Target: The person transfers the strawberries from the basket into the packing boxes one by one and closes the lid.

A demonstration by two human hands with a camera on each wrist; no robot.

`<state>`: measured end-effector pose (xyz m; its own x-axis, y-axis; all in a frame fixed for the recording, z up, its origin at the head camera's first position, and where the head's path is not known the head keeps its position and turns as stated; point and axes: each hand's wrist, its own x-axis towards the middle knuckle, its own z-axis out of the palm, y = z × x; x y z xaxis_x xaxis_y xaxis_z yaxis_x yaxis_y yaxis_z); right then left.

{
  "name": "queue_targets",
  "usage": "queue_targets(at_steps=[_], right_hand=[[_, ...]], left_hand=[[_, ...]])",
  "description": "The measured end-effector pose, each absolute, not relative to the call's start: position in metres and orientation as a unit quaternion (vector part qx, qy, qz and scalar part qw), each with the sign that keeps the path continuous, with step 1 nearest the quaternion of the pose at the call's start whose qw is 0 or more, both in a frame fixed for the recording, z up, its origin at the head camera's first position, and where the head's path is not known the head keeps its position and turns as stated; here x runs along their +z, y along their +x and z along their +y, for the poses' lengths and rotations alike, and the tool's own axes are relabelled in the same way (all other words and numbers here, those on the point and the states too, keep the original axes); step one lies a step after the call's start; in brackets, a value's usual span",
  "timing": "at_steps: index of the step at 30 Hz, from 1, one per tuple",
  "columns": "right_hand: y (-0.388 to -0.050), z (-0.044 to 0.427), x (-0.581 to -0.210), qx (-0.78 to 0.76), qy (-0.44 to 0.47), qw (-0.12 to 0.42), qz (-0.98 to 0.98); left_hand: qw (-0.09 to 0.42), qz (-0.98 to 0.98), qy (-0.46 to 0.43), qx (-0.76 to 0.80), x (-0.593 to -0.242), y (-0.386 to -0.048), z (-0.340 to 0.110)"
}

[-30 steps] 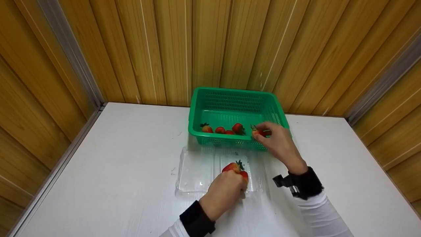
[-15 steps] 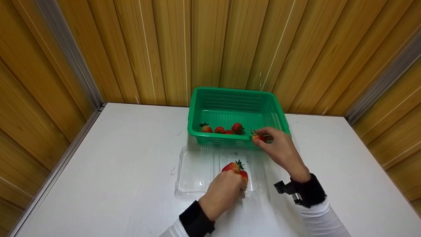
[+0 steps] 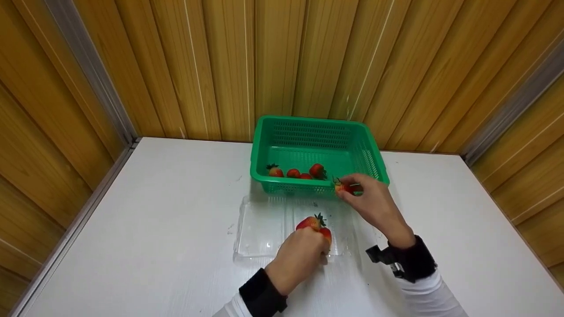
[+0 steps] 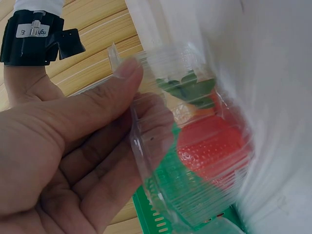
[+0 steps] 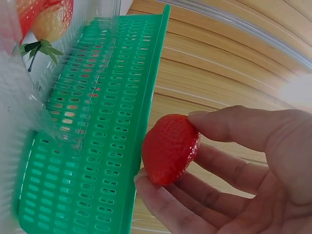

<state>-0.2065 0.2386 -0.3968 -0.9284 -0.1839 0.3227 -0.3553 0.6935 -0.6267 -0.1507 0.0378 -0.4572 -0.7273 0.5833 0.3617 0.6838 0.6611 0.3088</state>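
- My left hand (image 3: 299, 255) pinched the thin, ribbed wall of a clear plastic tray (image 3: 262, 229), thumb on one side, fingers on the other.
- In the tray, close to that hand, sat two plump strawberries (image 4: 212, 148), glossy and seed-pitted, with a ragged green leaf cap showing.
- My right hand (image 3: 374, 198) pinched a single strawberry (image 5: 170, 148), a shiny, blunt red cone, between thumb and fingertips, by the basket's front rim; whether it touched that rim I couldn't tell.
- The green basket (image 3: 299, 181), rectangular plastic with slotted walls, stood behind the tray.
- Four more berries (image 3: 293, 173) lay inside it, along the front.
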Motion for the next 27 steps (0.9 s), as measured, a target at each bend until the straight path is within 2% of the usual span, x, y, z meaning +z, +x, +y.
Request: queue_targets(at_steps=[5, 18, 27], right_hand=[[-0.205, 0.235, -0.398, 0.362, 0.150, 0.117, -0.912], [-0.204, 0.231, -0.400, 0.355, 0.156, 0.098, -0.917], [-0.202, 0.227, -0.405, 0.349, 0.173, 0.109, -0.915]], left_hand=[[0.121, -0.901, -0.350, -0.225, -0.458, -0.150, 0.037], [0.070, -0.900, -0.347, -0.255, -0.454, -0.150, 0.037], [0.068, -0.901, -0.345, -0.254, -0.454, -0.150, 0.037]])
